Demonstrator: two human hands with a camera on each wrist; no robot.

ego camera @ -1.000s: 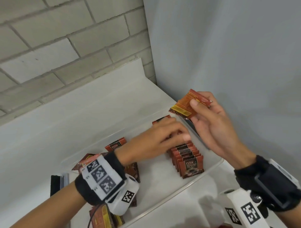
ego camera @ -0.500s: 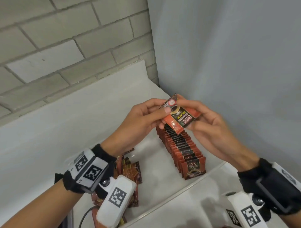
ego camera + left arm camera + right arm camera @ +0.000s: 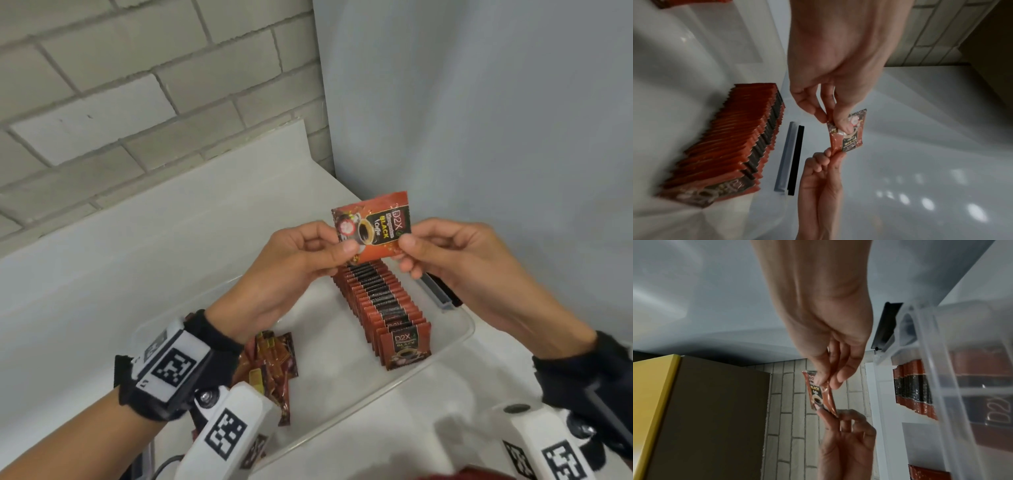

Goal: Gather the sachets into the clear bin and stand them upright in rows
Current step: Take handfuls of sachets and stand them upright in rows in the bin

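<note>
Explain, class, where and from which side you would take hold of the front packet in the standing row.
Pinch the top edge of the front packet from above. It stands upright in the clear bin, its back against the row, so only the top edge and printed face are free.

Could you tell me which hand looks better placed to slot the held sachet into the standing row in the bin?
Probably the right hand. Both hands pinch the sachet, but the right one hangs over the standing row at the bin's right side, while the left hand is nearer the loose pile.
</note>
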